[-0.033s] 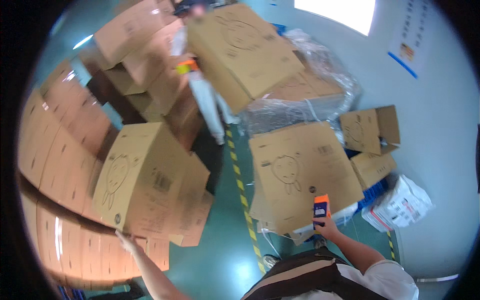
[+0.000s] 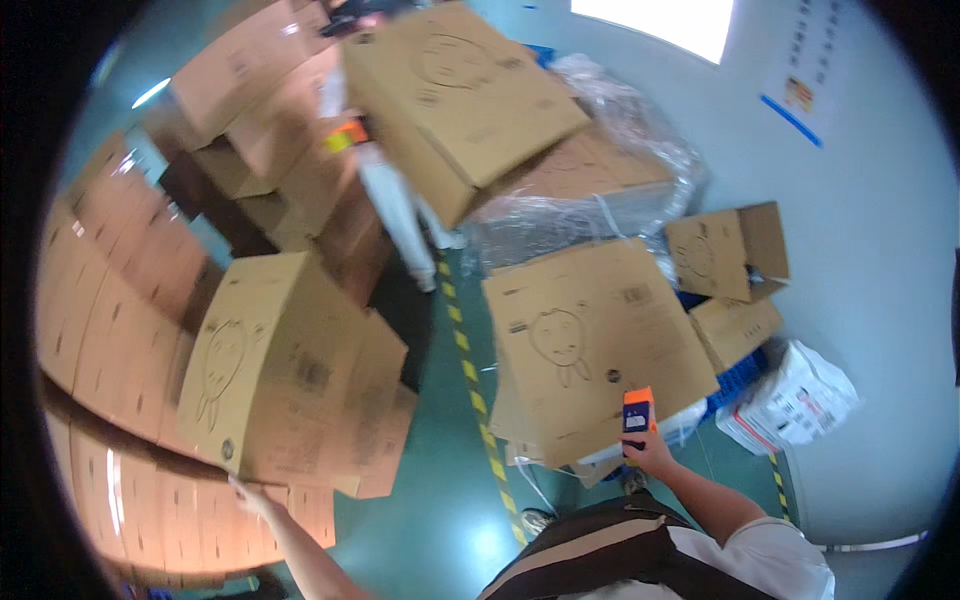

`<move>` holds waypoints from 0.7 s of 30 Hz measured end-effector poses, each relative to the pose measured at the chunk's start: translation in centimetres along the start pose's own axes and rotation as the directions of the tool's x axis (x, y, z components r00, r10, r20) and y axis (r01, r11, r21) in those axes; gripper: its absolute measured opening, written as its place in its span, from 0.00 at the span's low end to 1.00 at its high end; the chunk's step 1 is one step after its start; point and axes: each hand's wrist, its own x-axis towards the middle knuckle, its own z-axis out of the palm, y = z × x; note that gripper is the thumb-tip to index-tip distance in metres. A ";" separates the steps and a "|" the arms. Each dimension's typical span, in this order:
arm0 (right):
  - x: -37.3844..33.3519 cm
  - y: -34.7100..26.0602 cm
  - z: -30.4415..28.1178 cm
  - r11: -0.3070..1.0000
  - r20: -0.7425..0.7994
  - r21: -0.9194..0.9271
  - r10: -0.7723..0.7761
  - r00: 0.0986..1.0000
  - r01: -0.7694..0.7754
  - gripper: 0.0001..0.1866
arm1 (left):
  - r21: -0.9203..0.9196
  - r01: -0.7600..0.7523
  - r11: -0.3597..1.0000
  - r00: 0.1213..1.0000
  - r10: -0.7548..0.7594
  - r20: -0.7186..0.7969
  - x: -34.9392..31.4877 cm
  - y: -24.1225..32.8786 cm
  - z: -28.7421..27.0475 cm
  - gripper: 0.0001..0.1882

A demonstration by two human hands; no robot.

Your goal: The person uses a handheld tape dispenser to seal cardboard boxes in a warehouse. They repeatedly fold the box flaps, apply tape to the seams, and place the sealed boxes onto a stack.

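Observation:
In my right hand (image 2: 652, 452) is an orange and dark-blue handheld device (image 2: 637, 415) with a small pale patch on top. My fingers are closed round it, above the near edge of flattened cardboard sheets (image 2: 600, 340) printed with a cartoon face. My left hand (image 2: 255, 497) reaches out to the lower left with its fingers stretched. Its fingertips are at the bottom corner of a large closed carton (image 2: 270, 380) bearing a similar face; whether they touch it is hard to see. That carton leans on or rests over another carton (image 2: 392, 440).
A person (image 2: 395, 200) stands beyond, behind a big tilted carton (image 2: 465, 100). Carton stacks (image 2: 120, 310) line the left. Clear-wrapped cardboard (image 2: 570, 225), a small opened carton (image 2: 710, 255) and a white sack (image 2: 790, 400) sit toward the right wall. Yellow-black tape (image 2: 463, 350) runs along the floor.
The view has shifted slightly, so most things sit a little further left. My right hand still holds the device and my left hand stays by the carton corner.

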 end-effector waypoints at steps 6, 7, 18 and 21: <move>-0.2 11.0 -5.6 0.984 -0.236 0.043 0.181 0.955 -0.176 0.13 | 0.511 0.344 0.788 0.861 -0.482 0.162 -14.6 -16.9 -7.0 0.22; 0.0 12.9 -6.7 0.983 -0.251 0.000 0.177 0.952 -0.183 0.14 | 0.721 0.310 0.619 0.756 -0.621 0.208 -18.3 -19.6 -8.5 0.22; 9.9 35.3 -16.7 0.768 -0.345 -0.418 0.360 0.867 -0.485 0.20 | 0.881 -0.423 0.211 0.449 -0.796 0.406 -51.1 -31.4 -2.1 0.57; 15.0 34.8 -17.7 0.711 -0.284 -0.465 0.445 0.849 -0.528 0.21 | 0.943 -0.235 0.235 0.636 -0.697 0.332 -51.3 -33.7 -1.1 0.56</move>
